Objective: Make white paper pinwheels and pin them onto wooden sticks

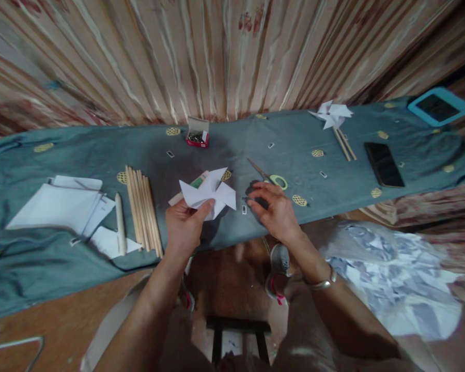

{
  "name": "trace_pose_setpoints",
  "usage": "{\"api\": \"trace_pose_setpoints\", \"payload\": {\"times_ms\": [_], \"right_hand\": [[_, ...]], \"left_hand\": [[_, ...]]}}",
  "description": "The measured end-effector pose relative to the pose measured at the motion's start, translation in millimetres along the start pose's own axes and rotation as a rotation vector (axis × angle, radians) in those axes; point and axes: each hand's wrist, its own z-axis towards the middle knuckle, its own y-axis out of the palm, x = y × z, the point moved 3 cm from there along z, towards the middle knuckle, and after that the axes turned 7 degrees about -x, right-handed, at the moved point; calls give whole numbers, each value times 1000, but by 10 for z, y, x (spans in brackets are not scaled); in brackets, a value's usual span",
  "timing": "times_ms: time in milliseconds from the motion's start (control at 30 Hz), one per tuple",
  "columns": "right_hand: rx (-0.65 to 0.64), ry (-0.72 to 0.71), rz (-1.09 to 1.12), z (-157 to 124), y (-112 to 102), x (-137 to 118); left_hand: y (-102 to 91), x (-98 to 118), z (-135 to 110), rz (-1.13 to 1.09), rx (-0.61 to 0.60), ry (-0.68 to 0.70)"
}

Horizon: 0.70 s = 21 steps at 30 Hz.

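Note:
My left hand (186,223) is closed on a folded white paper pinwheel (210,194), pinching its lower edge just above the table. My right hand (273,208) rests on the teal cloth to the right of it, fingers curled and pointing left toward a small dark thing (245,199) on the cloth; whether it grips anything I cannot make out. Scissors with a green handle (271,178) lie just beyond my right hand. A bundle of several wooden sticks (143,209) lies left of my left hand.
White paper sheets (58,206) and a rolled paper (120,223) lie at left. A small red box of pins (197,133) stands at the back. A finished pinwheel with sticks (333,116), a black phone (383,164) and a blue-framed tablet (438,106) lie right. A bag of paper scraps (395,274) sits below.

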Motion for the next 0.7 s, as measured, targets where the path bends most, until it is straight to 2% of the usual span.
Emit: {"api": "trace_pose_setpoints", "payload": {"times_ms": [333,433,533,600,700], "right_hand": [[-13,-17,16,106,174,-9],[12,15,115,108,92,-8],[61,44,281,44,-85,-78],[55,15,383,-30,-196,-201],[31,-38,401,-137,-281,-419]], "left_hand": [[39,-55,-8,12,-46,-27],[60,-55,-24,-49,-48,-63],[92,-57,-50,-108,-57,-102],[130,-56,-76,-126,-85,-127],[218,-48,-125,-115,-147,-147]]}}
